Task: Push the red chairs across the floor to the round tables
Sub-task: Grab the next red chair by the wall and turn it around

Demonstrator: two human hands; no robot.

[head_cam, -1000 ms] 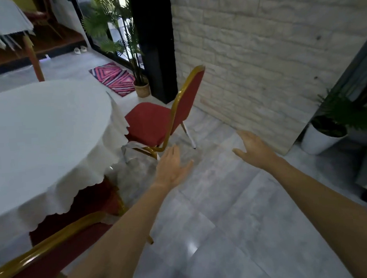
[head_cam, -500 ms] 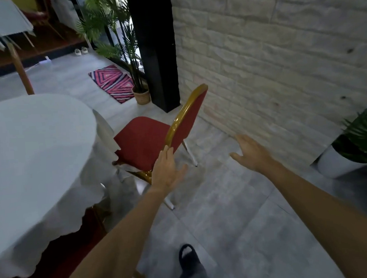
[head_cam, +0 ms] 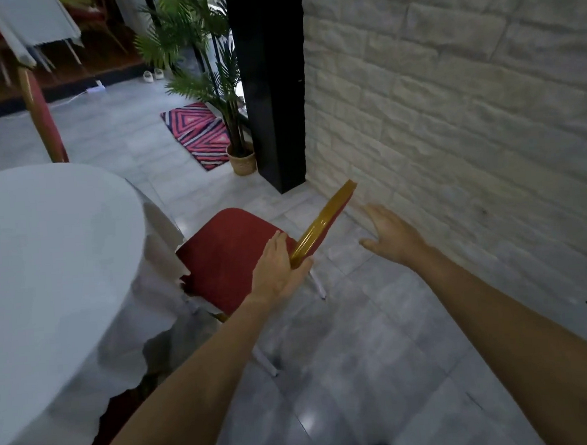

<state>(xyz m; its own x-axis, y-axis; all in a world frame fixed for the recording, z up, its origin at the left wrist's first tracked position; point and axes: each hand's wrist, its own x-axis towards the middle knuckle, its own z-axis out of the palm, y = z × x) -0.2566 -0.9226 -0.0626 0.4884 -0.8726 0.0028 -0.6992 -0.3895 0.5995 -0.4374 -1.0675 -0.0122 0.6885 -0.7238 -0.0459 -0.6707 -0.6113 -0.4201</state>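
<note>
Your left hand (head_cam: pixel 277 271) lies flat-fingered against the near end of the chair's (head_cam: pixel 233 254) gold back rail without curling round it, and your right hand (head_cam: pixel 388 236) hovers spread and empty just beyond the rail. The chair stands right at the table (head_cam: pixel 44 260), seat facing it, rail running away from you toward the wall. It looks stiff, fairly light and free-sliding on tile, so grip the top rail near both ends.

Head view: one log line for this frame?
left hand on chair back | right hand open, off chair | seat at table edge
</note>
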